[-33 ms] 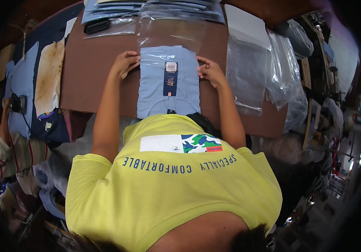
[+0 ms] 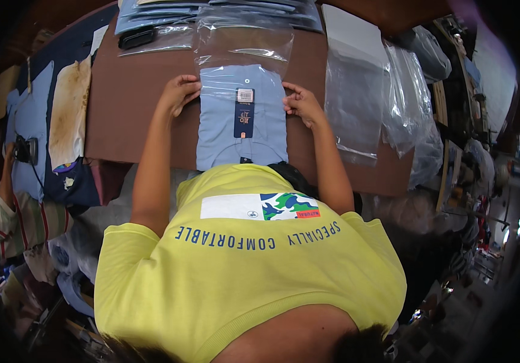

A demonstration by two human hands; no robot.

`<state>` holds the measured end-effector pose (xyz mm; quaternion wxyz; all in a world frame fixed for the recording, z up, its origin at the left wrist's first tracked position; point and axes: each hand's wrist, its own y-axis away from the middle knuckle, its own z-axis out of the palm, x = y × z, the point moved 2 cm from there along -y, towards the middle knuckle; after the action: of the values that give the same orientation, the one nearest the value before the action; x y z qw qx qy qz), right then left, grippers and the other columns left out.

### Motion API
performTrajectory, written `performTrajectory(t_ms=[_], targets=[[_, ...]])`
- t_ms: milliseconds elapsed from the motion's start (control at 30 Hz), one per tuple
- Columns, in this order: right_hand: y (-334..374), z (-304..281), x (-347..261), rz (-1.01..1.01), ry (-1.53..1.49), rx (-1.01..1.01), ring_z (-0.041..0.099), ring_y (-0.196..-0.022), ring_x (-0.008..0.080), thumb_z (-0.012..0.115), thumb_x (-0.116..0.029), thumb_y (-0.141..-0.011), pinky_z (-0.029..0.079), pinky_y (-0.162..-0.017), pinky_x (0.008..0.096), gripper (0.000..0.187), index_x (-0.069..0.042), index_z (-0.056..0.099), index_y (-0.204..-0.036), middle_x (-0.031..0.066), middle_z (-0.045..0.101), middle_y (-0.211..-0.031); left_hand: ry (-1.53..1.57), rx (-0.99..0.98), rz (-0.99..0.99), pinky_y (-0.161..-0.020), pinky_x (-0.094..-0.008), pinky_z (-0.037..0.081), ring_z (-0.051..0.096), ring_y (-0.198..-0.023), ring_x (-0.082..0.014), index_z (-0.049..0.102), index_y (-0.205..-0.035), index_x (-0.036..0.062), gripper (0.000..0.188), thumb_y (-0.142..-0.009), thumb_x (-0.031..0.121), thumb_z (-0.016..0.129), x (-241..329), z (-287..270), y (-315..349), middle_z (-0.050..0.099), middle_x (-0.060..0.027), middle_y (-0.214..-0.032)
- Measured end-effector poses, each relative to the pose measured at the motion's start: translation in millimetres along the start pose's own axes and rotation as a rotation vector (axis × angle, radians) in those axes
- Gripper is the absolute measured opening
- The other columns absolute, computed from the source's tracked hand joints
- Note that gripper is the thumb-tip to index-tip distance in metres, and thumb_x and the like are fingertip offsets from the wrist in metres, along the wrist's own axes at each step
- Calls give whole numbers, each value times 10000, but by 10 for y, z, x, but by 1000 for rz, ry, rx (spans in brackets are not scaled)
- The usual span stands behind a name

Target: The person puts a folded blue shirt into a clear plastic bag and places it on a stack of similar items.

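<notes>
No shift is showing against the earlier frame, so the bagging is looking paused. Left hand [image 2: 178, 94] and right hand [image 2: 301, 104] are each grasping a side edge of the shirt [image 2: 242, 121], which is lying between them. Its far end is sitting under the bag [image 2: 245, 45]. Fingertips are hidden, and the near hem is cut off by the torso.

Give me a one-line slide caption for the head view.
Left hand and right hand hold a clear bag over a folded blue shirt on a brown table.
</notes>
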<state>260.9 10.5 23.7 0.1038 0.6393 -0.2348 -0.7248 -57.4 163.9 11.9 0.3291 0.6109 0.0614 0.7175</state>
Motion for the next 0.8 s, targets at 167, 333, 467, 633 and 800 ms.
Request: performTrajectory(t_ms=[167,333,467,633,800], targets=[[76,1,28,34,91,-18,583,-675,106,678,-19,-747,489,-569,219,639,-10,405,-1325,50,583,-817,-42,1,102,-802,-263,514,597,-928,-164,473,-1177,-15,432,-776,-31,633,38,117,139,577,-105,-1073],[-181,-144,-97,-164,295,87,571,-952,196,767,-174,-708,485,-773,292,757,-12,385,-1340,130,572,-1048,-116,-55,159,-798,-260,500,584,-955,-160,459,-1238,-35,540,-733,-33,652,118,259,160,570,-115,-1115],[-420,33,-407,-210,316,195,518,-1086,242,750,-264,-733,444,-881,312,656,-16,477,-1276,184,535,-1167,-133,-42,166,-783,-254,504,588,-942,-160,472,-1221,-35,521,-733,-38,652,113,278,148,574,-116,-1107],[-709,27,-361,-154,234,186,538,-713,131,647,-165,-820,444,-615,250,247,-15,582,-1004,62,602,-840,-126,-53,167,-771,-244,509,595,-926,-160,471,-1221,-37,522,-733,-37,658,77,239,108,580,-123,-1101],[-725,60,-348,-126,164,258,503,-637,94,621,-117,-831,410,-539,242,105,-36,574,-879,25,575,-757,-110,-37,149,-780,-245,510,598,-921,-162,471,-1220,-37,528,-728,-38,662,52,242,104,582,-118,-1090]])
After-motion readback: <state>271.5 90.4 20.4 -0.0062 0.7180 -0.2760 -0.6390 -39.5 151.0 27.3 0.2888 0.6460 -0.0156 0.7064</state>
